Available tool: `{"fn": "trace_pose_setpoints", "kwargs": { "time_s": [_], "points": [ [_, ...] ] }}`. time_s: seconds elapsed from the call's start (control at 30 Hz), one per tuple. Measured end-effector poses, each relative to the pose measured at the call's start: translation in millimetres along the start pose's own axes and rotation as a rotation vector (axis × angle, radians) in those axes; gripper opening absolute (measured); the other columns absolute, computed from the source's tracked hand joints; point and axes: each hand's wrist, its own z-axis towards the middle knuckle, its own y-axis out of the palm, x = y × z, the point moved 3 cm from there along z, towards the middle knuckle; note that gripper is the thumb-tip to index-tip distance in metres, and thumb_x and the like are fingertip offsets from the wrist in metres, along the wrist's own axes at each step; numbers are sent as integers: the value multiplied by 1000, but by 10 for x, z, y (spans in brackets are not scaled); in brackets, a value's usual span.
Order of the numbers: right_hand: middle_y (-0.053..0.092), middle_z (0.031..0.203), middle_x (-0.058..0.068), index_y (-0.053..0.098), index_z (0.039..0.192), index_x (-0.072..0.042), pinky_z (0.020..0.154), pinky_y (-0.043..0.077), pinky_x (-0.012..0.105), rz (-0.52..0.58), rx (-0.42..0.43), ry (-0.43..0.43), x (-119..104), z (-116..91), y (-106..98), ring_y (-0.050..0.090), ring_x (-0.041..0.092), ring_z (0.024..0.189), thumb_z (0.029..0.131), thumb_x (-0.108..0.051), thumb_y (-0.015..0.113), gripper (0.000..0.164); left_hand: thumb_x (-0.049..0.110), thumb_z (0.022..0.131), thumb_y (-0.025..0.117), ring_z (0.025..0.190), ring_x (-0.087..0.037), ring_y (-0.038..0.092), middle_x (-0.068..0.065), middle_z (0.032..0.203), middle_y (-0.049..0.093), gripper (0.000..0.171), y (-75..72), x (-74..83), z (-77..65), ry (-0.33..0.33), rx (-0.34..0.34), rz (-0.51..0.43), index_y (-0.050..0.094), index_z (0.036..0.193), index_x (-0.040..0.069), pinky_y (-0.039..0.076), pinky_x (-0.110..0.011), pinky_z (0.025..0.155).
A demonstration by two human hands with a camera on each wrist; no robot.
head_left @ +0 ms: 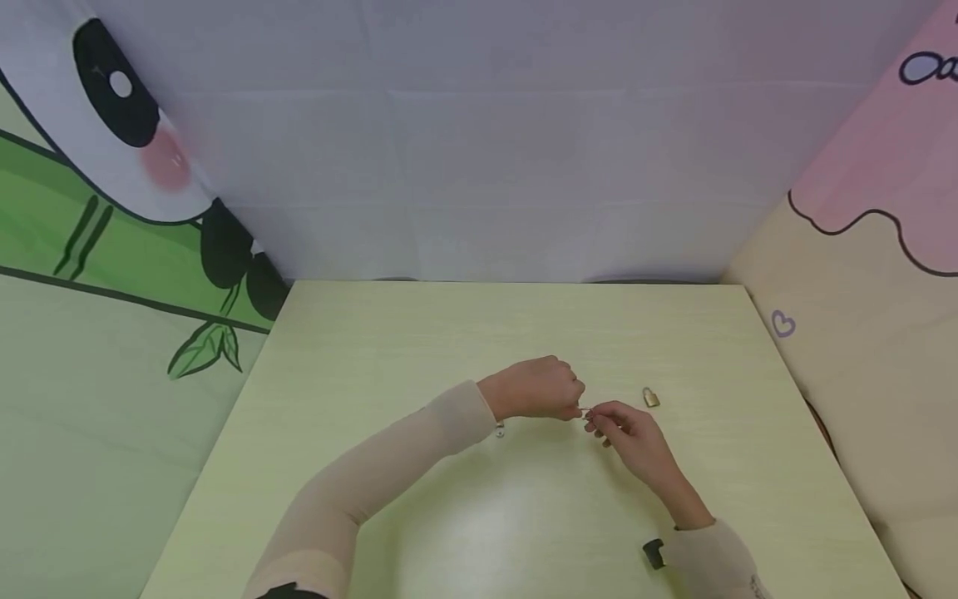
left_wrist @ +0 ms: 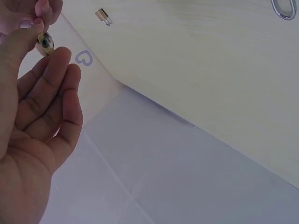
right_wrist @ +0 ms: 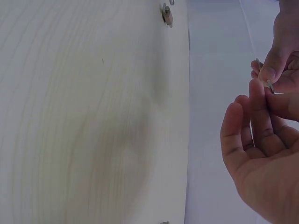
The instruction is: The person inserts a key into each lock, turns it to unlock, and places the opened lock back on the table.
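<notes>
In the head view, my left hand (head_left: 533,388) and right hand (head_left: 636,441) meet above the table, with thin metal lines between their fingertips. The left wrist view shows a small brass padlock (left_wrist: 45,43), its dark keyhole end facing the camera. My left hand pinches it between thumb and fingers. Seen from the right wrist, the metal shackle (right_wrist: 270,86) is at my right fingertips, which pinch that end; fingers hide much of it. A second brass padlock (head_left: 651,398) lies on the table beyond my right hand. Another padlock (head_left: 500,429) lies below my left wrist, partly covered.
The pale wooden table (head_left: 389,333) has its far edge against a light cloth backdrop (head_left: 479,166). Printed cloth walls stand at left and right. A dark strap piece (head_left: 654,554) sits beside my right sleeve.
</notes>
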Motion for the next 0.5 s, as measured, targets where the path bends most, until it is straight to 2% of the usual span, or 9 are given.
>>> {"fn": "trace_pose_setpoints", "kwargs": {
  "time_s": [0.13,0.27,0.37,0.5],
  "points": [
    [69,94,21,67,110,4,69,56,36,38,-1,46,103,0,-15,65,22,81,102,-7,57,17,35,99,62,64,-8,54,7,70,59,26,11,10,26,-12,15,0,69,85,14,45,-20,64],
    [69,94,22,67,111,5,68,56,38,22,16,59,130,-9,-46,65,35,82,102,-11,59,20,34,99,62,56,-6,42,9,63,49,27,46,16,49,-68,20,-61,63,79,16,39,-19,58],
    [69,94,20,68,110,4,68,56,41,-19,35,77,143,-16,-62,65,38,83,102,-12,59,20,29,97,62,52,-6,30,9,57,37,32,114,16,64,-167,19,-142,53,69,17,31,-20,53],
    [70,94,16,69,110,1,68,56,39,-66,49,95,163,-25,-69,65,37,83,102,-13,59,19,26,94,63,50,-6,25,8,55,30,37,232,29,80,-349,58,-215,46,62,18,27,-21,47]
  ]
}}
